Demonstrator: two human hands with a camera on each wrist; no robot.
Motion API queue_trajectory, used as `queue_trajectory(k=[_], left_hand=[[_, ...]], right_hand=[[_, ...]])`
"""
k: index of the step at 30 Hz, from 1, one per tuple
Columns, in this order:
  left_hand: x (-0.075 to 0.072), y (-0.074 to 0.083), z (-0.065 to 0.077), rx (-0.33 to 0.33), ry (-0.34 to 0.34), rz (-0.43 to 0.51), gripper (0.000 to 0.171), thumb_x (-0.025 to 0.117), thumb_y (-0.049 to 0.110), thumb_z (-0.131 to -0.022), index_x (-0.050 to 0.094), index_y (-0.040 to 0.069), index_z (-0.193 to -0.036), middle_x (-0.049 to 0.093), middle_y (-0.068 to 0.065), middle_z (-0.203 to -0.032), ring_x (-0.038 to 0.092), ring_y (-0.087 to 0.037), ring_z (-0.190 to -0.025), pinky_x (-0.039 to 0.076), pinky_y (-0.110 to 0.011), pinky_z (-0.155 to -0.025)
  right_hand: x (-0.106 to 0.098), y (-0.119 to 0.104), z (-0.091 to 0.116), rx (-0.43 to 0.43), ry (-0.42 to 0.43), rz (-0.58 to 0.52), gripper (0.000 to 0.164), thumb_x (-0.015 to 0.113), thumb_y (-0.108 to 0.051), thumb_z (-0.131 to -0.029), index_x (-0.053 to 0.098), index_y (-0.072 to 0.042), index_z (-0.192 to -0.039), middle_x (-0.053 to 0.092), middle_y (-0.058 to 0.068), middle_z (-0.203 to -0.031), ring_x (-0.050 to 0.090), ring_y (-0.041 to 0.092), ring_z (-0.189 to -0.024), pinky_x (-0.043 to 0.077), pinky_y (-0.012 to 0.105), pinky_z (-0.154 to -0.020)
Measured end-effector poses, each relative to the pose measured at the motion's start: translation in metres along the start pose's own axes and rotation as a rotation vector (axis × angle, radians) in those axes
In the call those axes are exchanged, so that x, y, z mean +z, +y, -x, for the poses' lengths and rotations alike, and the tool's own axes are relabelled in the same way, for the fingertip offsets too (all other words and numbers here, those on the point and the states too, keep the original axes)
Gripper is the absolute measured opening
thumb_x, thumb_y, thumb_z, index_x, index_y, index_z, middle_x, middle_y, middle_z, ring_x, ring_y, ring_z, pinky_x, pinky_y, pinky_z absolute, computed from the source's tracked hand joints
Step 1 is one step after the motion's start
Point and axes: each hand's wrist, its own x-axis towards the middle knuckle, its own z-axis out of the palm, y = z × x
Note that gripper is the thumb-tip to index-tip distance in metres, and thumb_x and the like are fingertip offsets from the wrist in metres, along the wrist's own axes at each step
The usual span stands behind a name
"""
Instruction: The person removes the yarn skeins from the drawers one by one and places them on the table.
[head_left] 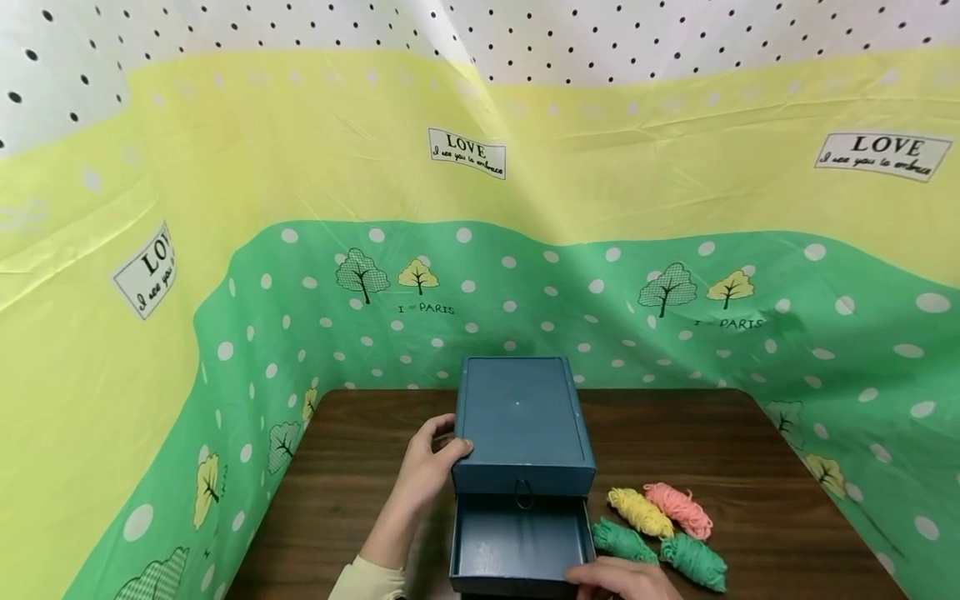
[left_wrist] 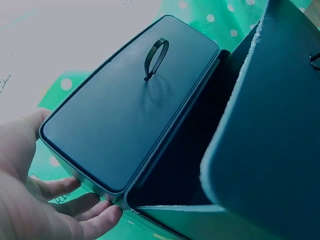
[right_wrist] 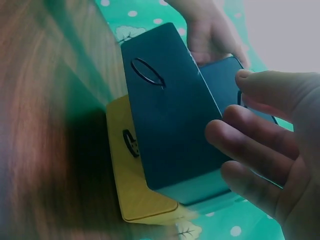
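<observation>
A blue drawer cabinet (head_left: pixel 521 412) stands on the table, its middle drawer (head_left: pixel 520 542) pulled far out; the visible part of its inside is bare. Against the cabinet's upper left side rests my left hand (head_left: pixel 429 467), thumb over the top edge, the other fingers spread along the side wall. My right hand (head_left: pixel 618 577) is at the drawer's front right corner, fingers slightly bent and apart from the thumb; whether they touch the rim I cannot tell. Black loop handles show on the top drawer front (left_wrist: pixel 125 110) and on the pulled-out drawer's front (right_wrist: pixel 165 120).
Right of the cabinet lie a yellow yarn bundle (head_left: pixel 641 512), a pink yarn bundle (head_left: pixel 678 510) and two green ones (head_left: pixel 693 562). Beneath the pulled-out drawer sits a yellow drawer (right_wrist: pixel 145 200) with a black handle. Patterned cloth (head_left: pixel 525 292) encloses the brown wooden table (head_left: pixel 360 467).
</observation>
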Motion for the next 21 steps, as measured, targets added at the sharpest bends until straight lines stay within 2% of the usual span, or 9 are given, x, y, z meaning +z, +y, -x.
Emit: queue_trajectory(k=[3, 7, 11, 16, 18, 20, 21], left_hand=[[0.0, 0.001, 0.0, 0.011, 0.01, 0.003, 0.062, 0.07, 0.022, -0.091, 0.05, 0.002, -0.146, 0.053, -0.02, -0.145, 0.054, -0.036, -0.131, 0.049, -0.048, -0.103], [0.001, 0.002, -0.001, 0.034, 0.0, 0.048, 0.062, 0.07, 0.016, -0.091, 0.049, 0.001, -0.148, 0.053, -0.021, -0.145, 0.054, -0.038, -0.13, 0.051, -0.044, -0.1], [0.002, 0.002, -0.002, 0.049, -0.027, 0.085, 0.062, 0.069, 0.011, -0.092, 0.046, 0.003, -0.149, 0.05, -0.021, -0.147, 0.053, -0.036, -0.128, 0.051, -0.039, -0.097], [0.001, 0.001, -0.003, 0.059, -0.042, 0.078, 0.062, 0.069, 0.011, -0.092, 0.046, 0.003, -0.149, 0.049, -0.021, -0.147, 0.051, -0.039, -0.129, 0.051, -0.041, -0.098], [0.0, 0.001, -0.002, 0.06, -0.044, 0.075, 0.062, 0.069, 0.011, -0.093, 0.046, 0.003, -0.149, 0.049, -0.021, -0.147, 0.05, -0.04, -0.13, 0.05, -0.042, -0.098], [-0.001, 0.0, -0.002, 0.06, -0.044, 0.074, 0.062, 0.069, 0.012, -0.093, 0.046, 0.004, -0.149, 0.049, -0.021, -0.147, 0.05, -0.041, -0.13, 0.05, -0.043, -0.099], [-0.001, 0.0, -0.002, 0.06, -0.044, 0.073, 0.062, 0.069, 0.012, -0.093, 0.046, 0.004, -0.149, 0.049, -0.021, -0.147, 0.05, -0.041, -0.13, 0.05, -0.043, -0.099]], right_hand=[[0.001, 0.002, -0.002, 0.019, -0.068, -0.007, 0.038, 0.07, -0.003, -0.092, 0.07, -0.015, -0.128, 0.076, -0.003, -0.101, 0.069, 0.001, -0.087, 0.049, 0.011, -0.068], [0.006, 0.003, -0.002, 0.058, -0.133, -0.069, 0.034, 0.067, -0.004, -0.096, 0.07, -0.013, -0.129, 0.077, 0.004, -0.112, 0.072, 0.007, -0.097, 0.054, 0.016, -0.074], [0.014, 0.005, 0.0, 0.083, -0.16, -0.135, 0.033, 0.063, -0.004, -0.098, 0.07, -0.013, -0.13, 0.077, 0.003, -0.117, 0.072, 0.009, -0.103, 0.056, 0.02, -0.077], [0.025, 0.011, 0.001, 0.07, -0.188, -0.13, 0.035, 0.063, -0.007, -0.1, 0.069, -0.018, -0.132, 0.077, -0.001, -0.117, 0.073, 0.006, -0.099, 0.054, 0.015, -0.074], [0.029, 0.014, 0.0, 0.05, -0.231, -0.106, 0.036, 0.062, -0.01, -0.101, 0.066, -0.02, -0.136, 0.076, -0.002, -0.119, 0.072, 0.003, -0.099, 0.053, 0.012, -0.074], [0.03, 0.021, -0.001, 0.015, -0.299, -0.155, 0.04, 0.056, -0.007, -0.102, 0.062, -0.015, -0.141, 0.073, 0.002, -0.126, 0.071, 0.005, -0.107, 0.054, 0.015, -0.078], [0.031, 0.024, -0.001, -0.013, -0.326, -0.138, 0.04, 0.055, -0.007, -0.103, 0.06, -0.014, -0.142, 0.072, 0.003, -0.129, 0.07, 0.005, -0.109, 0.053, 0.014, -0.079]])
